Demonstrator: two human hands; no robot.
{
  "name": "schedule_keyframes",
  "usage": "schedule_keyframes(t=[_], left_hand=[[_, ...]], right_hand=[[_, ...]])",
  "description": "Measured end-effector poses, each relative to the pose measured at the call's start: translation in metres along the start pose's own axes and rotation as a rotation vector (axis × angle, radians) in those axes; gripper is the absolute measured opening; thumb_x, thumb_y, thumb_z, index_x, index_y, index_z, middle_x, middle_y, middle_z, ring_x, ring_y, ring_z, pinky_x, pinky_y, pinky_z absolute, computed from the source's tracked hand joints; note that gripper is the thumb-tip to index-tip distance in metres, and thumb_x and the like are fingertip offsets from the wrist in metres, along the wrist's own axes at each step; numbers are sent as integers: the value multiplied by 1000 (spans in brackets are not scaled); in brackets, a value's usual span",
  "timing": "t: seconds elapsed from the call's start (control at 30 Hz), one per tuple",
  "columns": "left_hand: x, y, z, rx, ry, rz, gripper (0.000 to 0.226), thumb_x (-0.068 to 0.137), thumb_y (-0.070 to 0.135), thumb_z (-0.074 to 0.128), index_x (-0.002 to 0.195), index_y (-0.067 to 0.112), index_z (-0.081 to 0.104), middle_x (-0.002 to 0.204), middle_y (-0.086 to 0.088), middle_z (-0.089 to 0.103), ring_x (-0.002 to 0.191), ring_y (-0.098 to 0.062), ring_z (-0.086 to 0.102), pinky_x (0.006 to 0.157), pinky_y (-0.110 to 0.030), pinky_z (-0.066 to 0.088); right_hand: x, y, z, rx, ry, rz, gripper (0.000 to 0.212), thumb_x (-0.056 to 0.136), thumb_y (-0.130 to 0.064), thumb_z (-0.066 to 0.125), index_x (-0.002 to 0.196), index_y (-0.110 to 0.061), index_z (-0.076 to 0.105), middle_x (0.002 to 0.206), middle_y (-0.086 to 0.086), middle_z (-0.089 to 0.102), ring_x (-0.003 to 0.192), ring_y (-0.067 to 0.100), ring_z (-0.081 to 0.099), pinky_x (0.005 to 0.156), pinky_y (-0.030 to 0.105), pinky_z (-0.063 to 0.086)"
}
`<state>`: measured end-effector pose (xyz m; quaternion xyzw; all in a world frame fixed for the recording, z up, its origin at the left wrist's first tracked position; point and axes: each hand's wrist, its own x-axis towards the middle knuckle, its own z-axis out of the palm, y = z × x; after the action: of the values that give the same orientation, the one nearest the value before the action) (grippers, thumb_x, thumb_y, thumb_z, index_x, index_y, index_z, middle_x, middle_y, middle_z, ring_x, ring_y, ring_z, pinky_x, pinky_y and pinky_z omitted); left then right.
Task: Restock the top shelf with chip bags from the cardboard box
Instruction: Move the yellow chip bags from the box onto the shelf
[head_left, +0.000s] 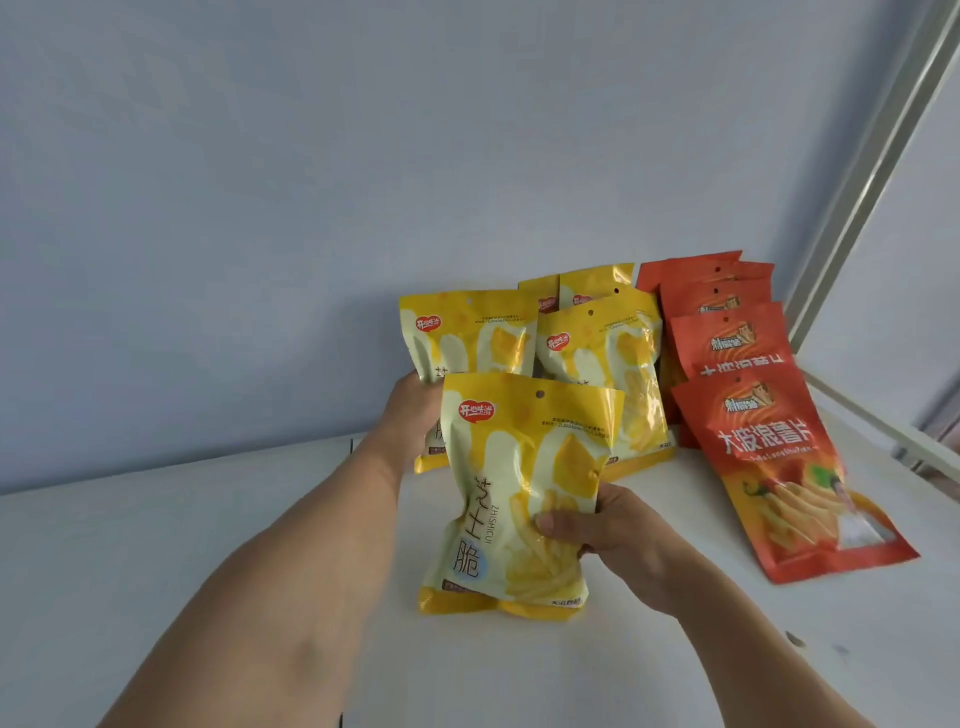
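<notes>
Pale blue-grey wall backs a white shelf (156, 545), with a light metal upright (878, 156) rising at its far right corner.

Furthest left, the left hand (415, 410) reaches forward from a bare forearm and grips the left edge of a rear yellow chip bag (467, 332) standing near the wall; its fingers are hidden behind the bags, but the hand wraps that edge.

Just in front, a front yellow chip bag (514, 493) is held upright and slightly tilted, its bottom seam close to the shelf; whether it touches cannot be told. The right hand (608, 530) clamps its right side, thumb pressed on the printed face and fingers curled behind.

Next to the right, a row of more yellow bags (602, 358) stands one behind another, leaning back towards the wall.

Beside them, a row of orange-red chip bags (727, 332) stands in the same way, and the frontmost orange-red bag (789, 478) lies tipped forward, flat on the shelf, its top resting against the row.
</notes>
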<state>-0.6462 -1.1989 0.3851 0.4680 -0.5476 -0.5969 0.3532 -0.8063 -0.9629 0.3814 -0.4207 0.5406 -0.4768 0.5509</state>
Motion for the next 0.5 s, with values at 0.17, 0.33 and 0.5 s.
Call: schedule_keyframes(t=[0.17,0.33,0.5], left_hand=[[81,-56,-21,-36,13,30,9,84,34,64,90,31,70,100,-10,72,100,-43,68,92,-62,54],[37,-13,-6,-71,-37,69,58,60,49,89,109,22,74,106,-12,77,97,-38,74,89,-56,57],[25,0,0,-18,23,104,41,74,43,81,107,20,74,99,-8,79,88,-32,76,86,-53,60]], right_hand=[[18,-2,-4,-26,-33,17,43,79,-22,81,119,-12,71,118,8,73,109,30,69,99,52,50],[21,-2,-10,-22,-45,26,44,77,-22,80,118,-9,71,118,10,73,109,33,69,102,58,46],[23,3,-14,-17,-55,34,44,77,-21,81,118,-9,72,119,12,73,110,36,68,101,59,45]])
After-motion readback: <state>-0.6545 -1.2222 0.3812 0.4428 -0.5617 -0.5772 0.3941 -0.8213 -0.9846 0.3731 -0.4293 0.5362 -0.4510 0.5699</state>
